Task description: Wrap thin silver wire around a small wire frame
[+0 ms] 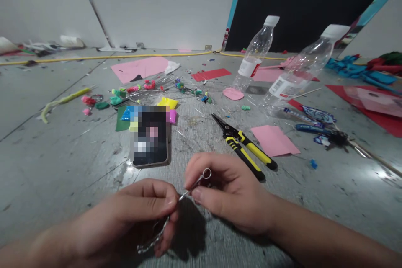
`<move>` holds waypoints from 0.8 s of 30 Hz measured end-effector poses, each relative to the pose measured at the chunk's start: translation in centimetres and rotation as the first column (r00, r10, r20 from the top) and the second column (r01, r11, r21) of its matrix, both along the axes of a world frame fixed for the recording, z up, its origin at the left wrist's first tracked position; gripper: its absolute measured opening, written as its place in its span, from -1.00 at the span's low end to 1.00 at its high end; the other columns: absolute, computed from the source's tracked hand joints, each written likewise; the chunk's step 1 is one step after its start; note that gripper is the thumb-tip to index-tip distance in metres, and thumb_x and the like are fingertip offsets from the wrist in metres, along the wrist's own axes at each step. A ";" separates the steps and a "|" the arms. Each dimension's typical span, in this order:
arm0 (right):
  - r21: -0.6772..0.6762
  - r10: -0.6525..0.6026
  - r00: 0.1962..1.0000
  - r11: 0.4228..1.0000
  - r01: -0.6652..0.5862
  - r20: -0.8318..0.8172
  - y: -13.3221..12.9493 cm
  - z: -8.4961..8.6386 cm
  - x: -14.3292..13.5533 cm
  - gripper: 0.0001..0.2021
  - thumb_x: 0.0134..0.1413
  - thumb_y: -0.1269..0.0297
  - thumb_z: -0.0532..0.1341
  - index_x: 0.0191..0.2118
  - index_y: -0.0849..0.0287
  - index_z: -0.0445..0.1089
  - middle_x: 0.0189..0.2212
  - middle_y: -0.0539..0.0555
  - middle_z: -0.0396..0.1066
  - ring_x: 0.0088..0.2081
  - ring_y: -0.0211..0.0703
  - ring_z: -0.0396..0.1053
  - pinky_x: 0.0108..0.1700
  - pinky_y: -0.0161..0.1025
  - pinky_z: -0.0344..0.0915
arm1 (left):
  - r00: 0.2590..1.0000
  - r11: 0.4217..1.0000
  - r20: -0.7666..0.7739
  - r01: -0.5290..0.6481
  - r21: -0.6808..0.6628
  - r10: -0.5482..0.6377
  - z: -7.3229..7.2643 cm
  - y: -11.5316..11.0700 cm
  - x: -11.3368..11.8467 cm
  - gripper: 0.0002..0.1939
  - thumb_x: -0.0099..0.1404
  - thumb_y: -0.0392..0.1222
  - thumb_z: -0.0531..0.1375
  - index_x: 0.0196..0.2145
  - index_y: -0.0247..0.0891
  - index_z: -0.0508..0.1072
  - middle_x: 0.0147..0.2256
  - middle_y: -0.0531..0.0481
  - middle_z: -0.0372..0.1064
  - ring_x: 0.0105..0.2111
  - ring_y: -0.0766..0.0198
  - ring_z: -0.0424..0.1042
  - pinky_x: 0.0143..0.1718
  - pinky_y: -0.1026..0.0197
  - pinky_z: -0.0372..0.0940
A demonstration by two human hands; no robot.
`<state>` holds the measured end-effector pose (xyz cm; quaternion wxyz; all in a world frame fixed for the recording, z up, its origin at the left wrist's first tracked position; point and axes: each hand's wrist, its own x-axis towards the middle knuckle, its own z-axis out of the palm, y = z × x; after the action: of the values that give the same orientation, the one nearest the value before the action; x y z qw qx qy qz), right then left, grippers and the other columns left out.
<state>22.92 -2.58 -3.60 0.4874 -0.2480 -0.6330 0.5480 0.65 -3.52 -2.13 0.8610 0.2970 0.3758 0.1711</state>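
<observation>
A thin twisted silvery wire (pixel 184 194) runs between my two hands. My left hand (pixel 150 205) pinches it between thumb and fingers, and its tail curves down below that hand. At the other end, my right hand (pixel 220 192) closes around the wire, and a small round loop (pixel 207 173) sticks up above its thumb. Just beyond my right hand lie black and yellow pliers (pixel 246 146), jaws pointing away to the left. A phone (pixel 150 138) with a pixelated screen lies beyond my left hand.
Two clear bottles (pixel 254 56) stand at the right back. Pink paper (pixel 274 140) lies right of the pliers. Colourful clay pieces (pixel 117 96) and a yellow packet (pixel 168 102) are behind the phone. Keys and pens (pixel 326 132) lie at the right.
</observation>
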 end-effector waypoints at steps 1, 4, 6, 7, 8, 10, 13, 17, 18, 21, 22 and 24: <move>0.008 -0.008 1.000 1.000 0.008 0.010 0.0 0.0 0.0 -0.86 0.07 0.50 0.27 -0.32 0.10 0.50 -0.43 -0.06 0.43 -0.43 -0.28 0.33 -0.42 -0.32 0.31 | 1.000 1.000 -0.023 0.001 0.019 -0.001 -0.1 0.0 0.0 -0.70 0.25 0.01 0.46 -0.46 -0.26 0.59 -0.54 -0.01 0.45 -0.49 0.26 0.36 -0.34 0.22 0.23; -0.003 -0.026 0.998 1.000 0.027 0.051 0.1 -0.1 -0.2 -0.86 0.04 0.51 0.25 -0.36 0.11 0.47 -0.48 -0.09 0.39 -0.47 -0.29 0.30 -0.45 -0.33 0.26 | 0.998 0.995 -0.053 -0.021 0.098 0.026 -0.1 0.2 0.2 -0.73 0.27 0.01 0.43 -0.40 -0.25 0.59 -0.50 -0.02 0.45 -0.43 0.22 0.37 -0.28 0.18 0.25; -0.025 -0.040 0.995 0.999 0.043 0.090 0.1 0.0 -0.4 -0.88 0.03 0.51 0.25 -0.38 0.12 0.45 -0.50 -0.10 0.37 -0.51 -0.31 0.27 -0.47 -0.34 0.23 | 0.997 0.985 -0.075 -0.021 0.171 0.035 0.1 0.4 0.4 -0.74 0.33 0.00 0.39 -0.35 -0.24 0.58 -0.47 -0.02 0.45 -0.40 0.20 0.37 -0.29 0.17 0.24; -0.036 -0.046 0.993 0.998 0.050 0.110 0.1 0.0 -0.5 -0.89 0.02 0.49 0.26 -0.38 0.13 0.45 -0.51 -0.11 0.36 -0.52 -0.31 0.25 -0.48 -0.34 0.22 | 0.995 0.976 -0.094 0.000 0.217 0.021 0.2 0.5 0.4 -0.75 0.36 0.01 0.37 -0.32 -0.23 0.57 -0.45 -0.02 0.44 -0.39 0.20 0.37 -0.30 0.18 0.24; -0.053 -0.052 0.991 0.997 0.059 0.127 0.0 0.1 -0.6 -0.91 0.02 0.48 0.27 -0.38 0.13 0.44 -0.52 -0.11 0.35 -0.52 -0.32 0.24 -0.48 -0.34 0.22 | 0.993 0.962 -0.118 0.023 0.272 0.010 0.3 0.6 0.4 -0.75 0.39 0.03 0.35 -0.29 -0.21 0.55 -0.44 0.00 0.43 -0.39 0.20 0.36 -0.32 0.18 0.22; -0.101 -0.069 0.987 0.991 0.084 0.143 -0.1 0.2 -0.9 -0.94 0.05 0.42 0.28 -0.39 0.13 0.43 -0.53 -0.12 0.33 -0.51 -0.31 0.25 -0.46 -0.33 0.23 | 0.984 0.904 -0.178 0.077 0.420 -0.001 0.4 0.9 0.3 -0.75 0.42 0.06 0.33 -0.25 -0.18 0.52 -0.42 0.05 0.37 -0.40 0.22 0.31 -0.36 0.20 0.19; -0.162 -0.097 0.984 0.979 0.121 0.147 -0.3 0.3 -1.3 -0.92 0.08 0.34 0.29 -0.40 0.12 0.39 -0.51 -0.11 0.31 -0.47 -0.29 0.26 -0.40 -0.30 0.27 | 0.949 0.739 -0.307 0.156 0.655 0.072 0.4 1.1 0.2 -0.73 0.45 0.07 0.29 -0.28 -0.17 0.48 -0.41 0.08 0.28 -0.39 0.24 0.22 -0.37 0.21 0.16; -0.214 -0.099 0.984 0.968 0.130 0.149 -0.6 0.2 -1.6 -0.93 0.07 0.30 0.30 -0.37 0.11 0.39 -0.50 -0.10 0.31 -0.45 -0.26 0.27 -0.38 -0.27 0.28 | 0.912 0.615 -0.383 0.220 0.757 0.145 0.4 1.3 0.1 -0.71 0.49 0.07 0.21 -0.30 -0.18 0.48 -0.36 0.04 0.30 -0.33 0.20 0.24 -0.31 0.16 0.21; -0.225 -0.096 0.984 0.966 0.129 0.149 -0.6 0.2 -1.6 -0.93 0.07 0.29 0.31 -0.35 0.11 0.40 -0.49 -0.10 0.32 -0.45 -0.26 0.28 -0.38 -0.27 0.28 | 0.917 0.620 -0.377 0.219 0.754 0.134 0.5 1.3 0.0 -0.71 0.49 0.06 0.20 -0.28 -0.18 0.49 -0.36 0.03 0.31 -0.33 0.20 0.26 -0.30 0.16 0.22; -0.213 -0.065 0.988 0.972 0.095 0.142 -0.5 0.2 -1.3 -0.93 0.04 0.35 0.29 -0.30 0.11 0.41 -0.46 -0.08 0.36 -0.44 -0.26 0.30 -0.38 -0.28 0.26 | 0.925 0.647 -0.378 0.258 0.718 0.051 1.0 1.2 0.0 -0.76 0.47 0.03 0.23 -0.25 -0.18 0.50 -0.36 0.04 0.34 -0.34 0.20 0.29 -0.31 0.15 0.25; -0.194 -0.050 0.990 0.978 0.076 0.136 -0.5 0.3 -1.2 -0.92 0.04 0.37 0.29 -0.29 0.12 0.41 -0.45 -0.08 0.37 -0.44 -0.27 0.29 -0.38 -0.28 0.26 | 0.920 0.644 -0.392 0.287 0.709 0.021 1.1 1.2 0.0 -0.77 0.45 0.02 0.24 -0.25 -0.18 0.49 -0.36 0.04 0.34 -0.35 0.20 0.30 -0.31 0.15 0.26; -0.146 -0.018 0.992 0.989 0.037 0.126 -0.6 0.4 -1.0 -0.88 0.03 0.42 0.27 -0.27 0.12 0.41 -0.44 -0.08 0.37 -0.44 -0.28 0.28 -0.38 -0.29 0.24 | 0.909 0.623 -0.417 0.332 0.709 -0.011 1.3 1.1 -0.1 -0.79 0.43 0.00 0.27 -0.26 -0.19 0.50 -0.36 0.04 0.34 -0.34 0.20 0.31 -0.31 0.15 0.28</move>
<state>21.95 -3.16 -3.24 0.4348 -0.3257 -0.6163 0.5701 0.58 -2.40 -0.84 0.5776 0.6951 0.3930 0.1696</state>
